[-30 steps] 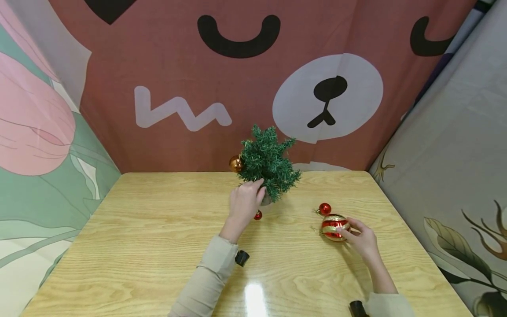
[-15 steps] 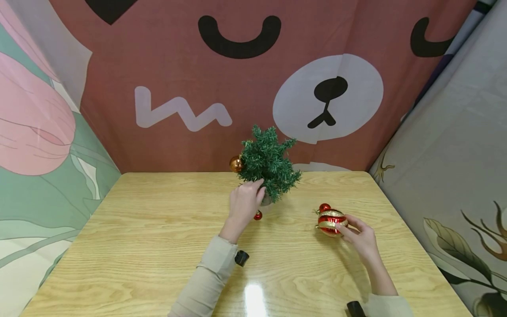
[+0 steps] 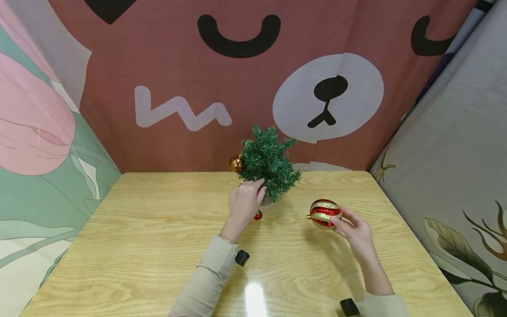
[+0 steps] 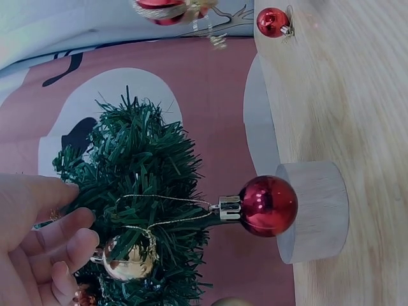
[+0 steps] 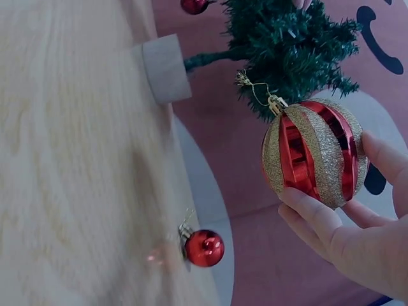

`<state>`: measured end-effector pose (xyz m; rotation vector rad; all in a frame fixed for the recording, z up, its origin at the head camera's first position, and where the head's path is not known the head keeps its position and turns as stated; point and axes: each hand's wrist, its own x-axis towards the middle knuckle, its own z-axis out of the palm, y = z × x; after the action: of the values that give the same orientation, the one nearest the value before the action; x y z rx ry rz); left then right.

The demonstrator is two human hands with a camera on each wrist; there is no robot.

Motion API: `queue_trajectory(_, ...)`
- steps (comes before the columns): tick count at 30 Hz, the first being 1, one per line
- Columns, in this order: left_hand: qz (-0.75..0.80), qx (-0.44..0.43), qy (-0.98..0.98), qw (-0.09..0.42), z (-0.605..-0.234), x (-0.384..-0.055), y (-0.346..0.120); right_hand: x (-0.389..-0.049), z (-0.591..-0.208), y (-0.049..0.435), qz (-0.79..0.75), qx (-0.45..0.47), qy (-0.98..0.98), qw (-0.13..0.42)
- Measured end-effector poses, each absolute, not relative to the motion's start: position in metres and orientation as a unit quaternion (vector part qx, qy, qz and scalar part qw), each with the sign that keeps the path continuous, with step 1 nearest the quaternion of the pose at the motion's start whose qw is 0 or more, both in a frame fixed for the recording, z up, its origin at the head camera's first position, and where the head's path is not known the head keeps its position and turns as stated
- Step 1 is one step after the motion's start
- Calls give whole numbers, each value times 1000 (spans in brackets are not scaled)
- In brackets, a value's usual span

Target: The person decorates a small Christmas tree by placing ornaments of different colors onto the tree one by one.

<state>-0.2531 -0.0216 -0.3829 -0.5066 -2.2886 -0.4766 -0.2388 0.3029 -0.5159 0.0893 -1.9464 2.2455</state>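
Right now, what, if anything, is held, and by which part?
The right hand grips the striped bauble by its round body, away from the cap. The left hand is at the tree branches; whether it grips them is unclear.

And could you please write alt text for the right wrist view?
A right hand holds a gold-striped red bauble above a table. A smaller red bauble lies on it; a green artificial tree stands on a round base.
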Motion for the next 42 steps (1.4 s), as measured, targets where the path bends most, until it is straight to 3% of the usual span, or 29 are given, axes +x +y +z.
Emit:
queue_trajectory(6,-180,-198,-889,371,-384,-255,-20,-248,-519,299,779,50,-618,93)
queue_trajectory(13,-179,-196,-888,376,-384,-255,-19,-205,-428,244,799,50,-593,84)
queue_trajectory(17,-176,-193,-889,377,-384,-255,-19,-197,-406,227,820,40,-566,78)
queue_trajectory(42,-178,-195,-884,385,-383,-259,-17,-209,-393,200,842,53,-530,87)
